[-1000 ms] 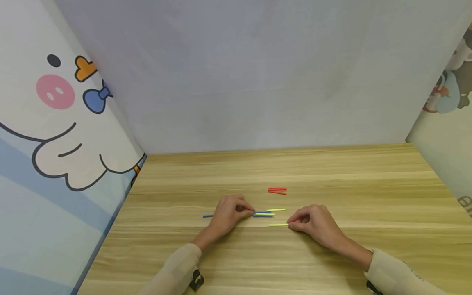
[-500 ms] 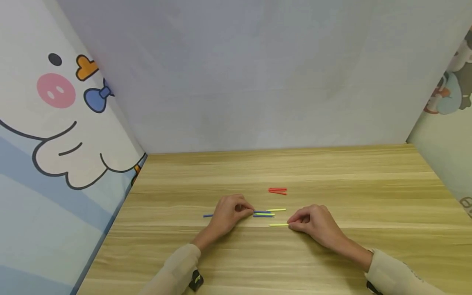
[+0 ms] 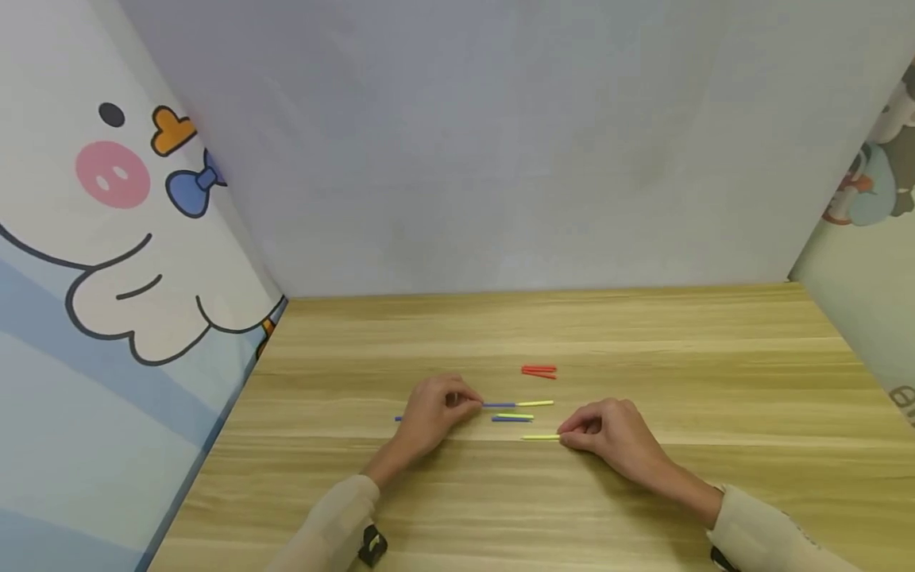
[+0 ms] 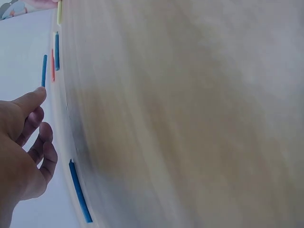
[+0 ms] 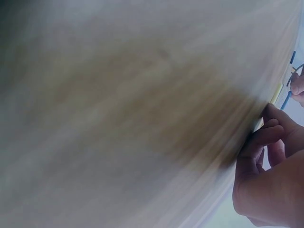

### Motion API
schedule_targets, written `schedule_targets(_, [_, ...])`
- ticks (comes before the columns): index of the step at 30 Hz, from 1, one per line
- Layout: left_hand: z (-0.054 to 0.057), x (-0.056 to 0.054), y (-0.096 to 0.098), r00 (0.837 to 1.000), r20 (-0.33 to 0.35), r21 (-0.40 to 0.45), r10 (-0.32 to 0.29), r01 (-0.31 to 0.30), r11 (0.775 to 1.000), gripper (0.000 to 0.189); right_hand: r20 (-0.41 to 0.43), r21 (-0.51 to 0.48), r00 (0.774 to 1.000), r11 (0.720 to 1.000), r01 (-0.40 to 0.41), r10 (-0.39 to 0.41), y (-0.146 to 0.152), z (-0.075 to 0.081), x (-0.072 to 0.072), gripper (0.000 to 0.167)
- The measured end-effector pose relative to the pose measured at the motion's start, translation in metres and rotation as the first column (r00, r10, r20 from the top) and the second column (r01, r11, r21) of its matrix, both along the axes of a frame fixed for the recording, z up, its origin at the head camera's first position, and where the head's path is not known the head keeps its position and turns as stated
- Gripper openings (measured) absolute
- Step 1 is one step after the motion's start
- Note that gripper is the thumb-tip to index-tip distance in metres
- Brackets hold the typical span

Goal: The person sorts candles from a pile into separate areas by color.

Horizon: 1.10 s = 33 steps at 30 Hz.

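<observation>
My left hand (image 3: 436, 409) pinches the left end of a thin blue stick (image 3: 499, 405) between thumb and fingertips. In the left wrist view that held blue stick (image 4: 44, 71) shows raised off the table. Its free right end meets the left end of a yellow stick (image 3: 536, 403) in the head view. Just nearer lie another yellow stick (image 3: 516, 415) and a blue stick (image 3: 511, 420), side by side. My right hand (image 3: 615, 433) pinches the right end of a third yellow stick (image 3: 540, 438), low at the tabletop; its covered end is hidden by the fingers.
Red sticks (image 3: 539, 371) lie grouped farther back. One more blue stick (image 3: 398, 419) lies left of my left hand, partly hidden by it. The wood-grain table (image 3: 643, 342) ends at a pale back wall (image 3: 500, 159), with printed panels at both sides.
My left hand has moved slightly left and back with the blue stick, which has parted from the yellow and blue pair. The right hand has stayed in place with its yellow stick.
</observation>
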<state>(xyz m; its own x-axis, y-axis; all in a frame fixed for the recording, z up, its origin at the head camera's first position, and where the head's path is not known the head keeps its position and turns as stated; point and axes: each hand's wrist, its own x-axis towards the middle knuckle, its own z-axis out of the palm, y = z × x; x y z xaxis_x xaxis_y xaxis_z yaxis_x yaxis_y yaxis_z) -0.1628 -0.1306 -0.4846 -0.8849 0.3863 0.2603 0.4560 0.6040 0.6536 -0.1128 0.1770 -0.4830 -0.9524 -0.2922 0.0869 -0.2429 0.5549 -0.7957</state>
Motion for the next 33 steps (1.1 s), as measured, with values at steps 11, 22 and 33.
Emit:
schedule_targets(11, [0.003,0.005,-0.024,0.999,-0.015,0.007,0.032,-0.032,0.999,0.005,0.011,0.012,1.0,1.0,0.0,0.0,-0.002,-0.001,0.0,0.004])
schedule_targets(22, [0.005,0.013,-0.047,0.997,-0.028,0.002,0.071,-0.071,0.998,0.005,0.007,0.026,1.0,1.0,0.0,0.0,-0.001,0.001,0.0,0.005])
schedule_targets(33, [0.006,0.023,-0.072,0.996,-0.012,0.02,0.092,-0.091,0.996,0.008,0.014,0.021,1.0,1.0,-0.007,0.007,-0.003,0.0,-0.001,0.005])
